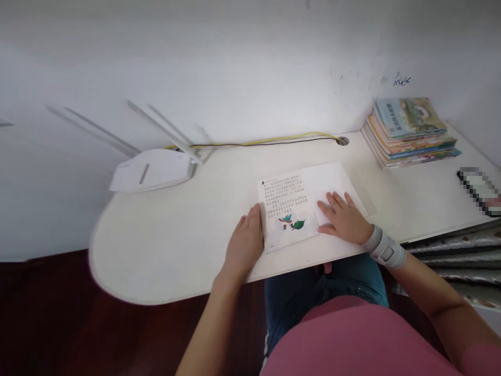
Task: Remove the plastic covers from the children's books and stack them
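An open booklet (pixel 289 209) lies on the white desk (pixel 168 235) near its front edge. Its left page carries printed text and a small picture of a green leaf and an insect; the right page looks blank. My left hand (pixel 246 240) rests on the desk against the booklet's left edge, fingers side by side and stretched out, holding nothing. Lying on the right page, my right hand (pixel 342 218) has its fingers spread over a small white paper (pixel 323 216). A grey band (pixel 385 250) is round my right wrist.
A white router (pixel 152 169) with antennas stands at the back left. Yellow and black cables (pixel 270 140) run along the wall to a desk hole (pixel 343 141). Stacked books (pixel 409 130) stand at the back right, a phone (pixel 479 188) at the far right.
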The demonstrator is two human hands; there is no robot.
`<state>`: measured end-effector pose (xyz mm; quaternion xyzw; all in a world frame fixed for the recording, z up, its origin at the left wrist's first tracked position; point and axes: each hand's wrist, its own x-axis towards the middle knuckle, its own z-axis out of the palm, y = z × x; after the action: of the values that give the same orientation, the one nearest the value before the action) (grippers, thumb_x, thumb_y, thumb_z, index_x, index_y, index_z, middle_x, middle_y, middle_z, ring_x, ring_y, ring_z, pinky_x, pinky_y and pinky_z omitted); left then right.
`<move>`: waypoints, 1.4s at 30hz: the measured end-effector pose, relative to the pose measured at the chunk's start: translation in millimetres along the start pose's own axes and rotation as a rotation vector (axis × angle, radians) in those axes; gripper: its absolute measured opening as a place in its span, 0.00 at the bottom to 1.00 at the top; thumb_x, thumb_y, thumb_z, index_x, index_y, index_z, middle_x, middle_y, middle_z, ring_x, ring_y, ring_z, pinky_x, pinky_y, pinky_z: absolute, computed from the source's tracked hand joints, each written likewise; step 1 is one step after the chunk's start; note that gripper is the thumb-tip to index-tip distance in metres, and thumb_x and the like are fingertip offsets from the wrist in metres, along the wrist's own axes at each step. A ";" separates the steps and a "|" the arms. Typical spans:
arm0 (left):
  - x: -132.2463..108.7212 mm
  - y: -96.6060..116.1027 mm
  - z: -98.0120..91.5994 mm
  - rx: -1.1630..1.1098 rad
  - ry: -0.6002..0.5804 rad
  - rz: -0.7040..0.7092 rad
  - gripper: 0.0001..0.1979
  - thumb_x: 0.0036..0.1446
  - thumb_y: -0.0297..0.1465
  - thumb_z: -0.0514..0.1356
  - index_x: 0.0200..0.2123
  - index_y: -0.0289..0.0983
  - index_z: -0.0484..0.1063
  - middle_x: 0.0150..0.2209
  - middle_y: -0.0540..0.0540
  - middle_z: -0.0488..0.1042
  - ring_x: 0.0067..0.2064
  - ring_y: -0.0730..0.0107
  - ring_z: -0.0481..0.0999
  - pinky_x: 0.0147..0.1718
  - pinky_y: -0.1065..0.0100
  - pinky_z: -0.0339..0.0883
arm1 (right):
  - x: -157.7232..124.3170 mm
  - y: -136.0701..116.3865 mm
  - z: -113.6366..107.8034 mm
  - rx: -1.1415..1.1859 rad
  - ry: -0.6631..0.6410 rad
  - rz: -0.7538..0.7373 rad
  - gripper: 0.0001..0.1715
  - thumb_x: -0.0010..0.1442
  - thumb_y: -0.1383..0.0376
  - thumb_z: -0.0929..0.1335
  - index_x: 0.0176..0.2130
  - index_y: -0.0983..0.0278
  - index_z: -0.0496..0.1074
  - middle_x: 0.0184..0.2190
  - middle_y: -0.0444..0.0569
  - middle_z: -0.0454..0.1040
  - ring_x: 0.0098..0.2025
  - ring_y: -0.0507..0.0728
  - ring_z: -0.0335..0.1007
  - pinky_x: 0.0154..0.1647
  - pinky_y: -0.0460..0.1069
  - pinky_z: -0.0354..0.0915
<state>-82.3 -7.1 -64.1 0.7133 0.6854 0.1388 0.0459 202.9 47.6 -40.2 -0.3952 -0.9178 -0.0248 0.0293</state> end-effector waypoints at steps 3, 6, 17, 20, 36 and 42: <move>-0.8 0.9 -0.4 0.015 0.001 0.011 0.26 0.62 0.27 0.39 0.63 0.27 0.53 0.62 0.32 0.60 0.63 0.56 0.60 0.60 0.51 0.55 | -0.8 2.8 -1.3 -0.004 0.006 0.021 0.44 0.61 0.42 0.56 0.63 0.68 0.57 0.63 0.70 0.55 0.65 0.72 0.50 0.61 0.67 0.46; -0.9 0.9 -0.8 0.033 -0.005 0.027 0.26 0.62 0.27 0.39 0.61 0.28 0.56 0.63 0.33 0.60 0.64 0.57 0.59 0.60 0.51 0.55 | -1.2 5.1 -1.9 -0.003 0.001 0.011 0.44 0.61 0.42 0.55 0.63 0.69 0.57 0.63 0.70 0.55 0.65 0.72 0.50 0.62 0.67 0.46; 0.4 -2.7 -2.8 0.062 -0.034 0.057 0.26 0.60 0.26 0.40 0.59 0.27 0.60 0.63 0.33 0.59 0.64 0.57 0.59 0.60 0.52 0.55 | -4.5 13.5 0.5 0.025 -0.002 0.044 0.44 0.62 0.42 0.55 0.63 0.70 0.56 0.64 0.69 0.53 0.66 0.72 0.48 0.62 0.68 0.46; -1.2 -0.4 -5.6 0.077 -0.036 0.045 0.25 0.60 0.26 0.40 0.59 0.29 0.61 0.63 0.34 0.60 0.63 0.58 0.60 0.60 0.51 0.55 | -6.3 13.9 2.6 0.032 0.010 0.059 0.44 0.62 0.43 0.56 0.63 0.71 0.56 0.64 0.69 0.53 0.66 0.72 0.47 0.62 0.67 0.46; 1.3 46.7 8.5 -0.010 0.049 -0.123 0.32 0.65 0.44 0.40 0.62 0.26 0.54 0.63 0.27 0.58 0.66 0.46 0.53 0.60 0.40 0.47 | -6.8 -3.1 -6.2 0.019 0.047 0.066 0.37 0.64 0.51 0.59 0.62 0.73 0.57 0.64 0.69 0.52 0.66 0.72 0.47 0.62 0.66 0.48; -5.5 40.7 3.0 0.076 -0.006 -0.073 0.33 0.65 0.44 0.38 0.63 0.27 0.55 0.64 0.29 0.56 0.65 0.48 0.54 0.59 0.42 0.51 | 2.2 -16.8 1.0 0.059 0.026 0.016 0.39 0.64 0.47 0.57 0.64 0.68 0.56 0.66 0.63 0.50 0.66 0.72 0.44 0.60 0.69 0.50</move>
<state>-42.4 -14.5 -57.2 0.6896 0.7155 0.1089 0.0257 189.2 37.7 -41.3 -0.4011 -0.9145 -0.0026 0.0531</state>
